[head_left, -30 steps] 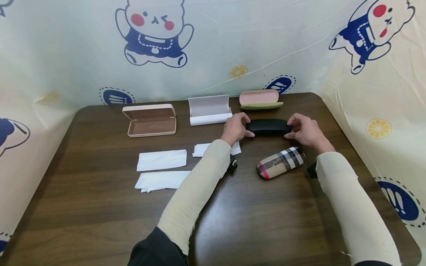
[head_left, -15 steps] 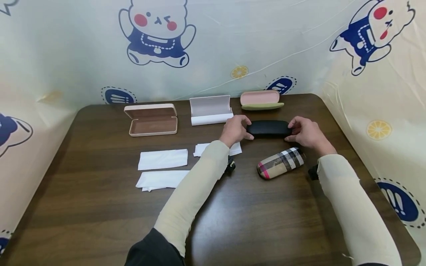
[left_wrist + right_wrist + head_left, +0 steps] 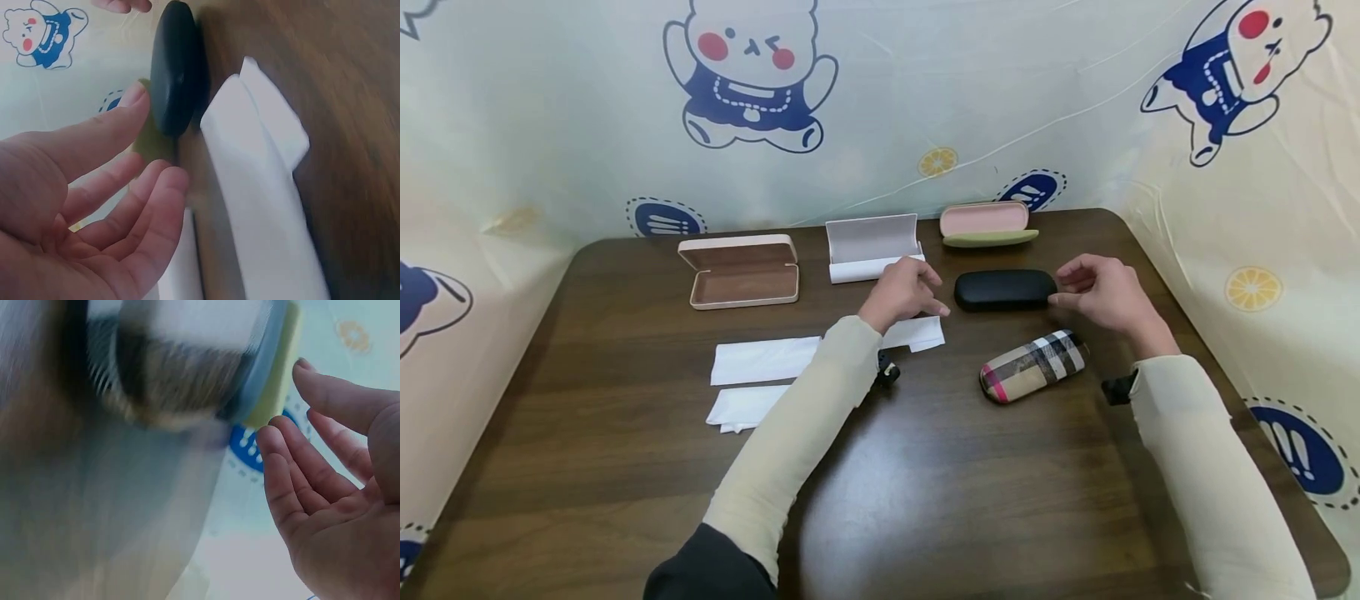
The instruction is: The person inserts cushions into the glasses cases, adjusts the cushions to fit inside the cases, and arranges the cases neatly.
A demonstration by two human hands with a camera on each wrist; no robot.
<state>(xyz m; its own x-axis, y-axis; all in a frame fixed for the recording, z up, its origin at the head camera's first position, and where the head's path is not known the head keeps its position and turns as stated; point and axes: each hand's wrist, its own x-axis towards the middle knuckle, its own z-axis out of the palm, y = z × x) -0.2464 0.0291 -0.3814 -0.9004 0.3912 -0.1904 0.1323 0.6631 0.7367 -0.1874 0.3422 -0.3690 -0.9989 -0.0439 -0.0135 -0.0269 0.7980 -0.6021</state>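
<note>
A closed black glasses case (image 3: 1004, 290) lies on the table toward the back right. My left hand (image 3: 907, 290) is off its left end, fingers loosely bent with nothing between them; the left wrist view shows a gap between the fingertips (image 3: 174, 180) and the black case (image 3: 175, 69). By the case's right end is my right hand (image 3: 1108, 298), its thumb tip close to the edge. The right wrist view shows that hand (image 3: 337, 469) relaxed and holding nothing. In front of the black case lies a closed plaid glasses case (image 3: 1033, 367), blurred and large in the right wrist view.
Three cases stand lidded open along the back: a pink-brown one (image 3: 745, 287), a white one (image 3: 868, 237) and a green one with pink lining (image 3: 988, 237). Folded white cloths (image 3: 763, 360) lie left of centre, some partly under my left forearm. A printed curtain (image 3: 880, 108) rises behind.
Both hands were at the ends of the black case; my left hand has drawn away to the left and my right hand slightly to the right. The case stays in place.
</note>
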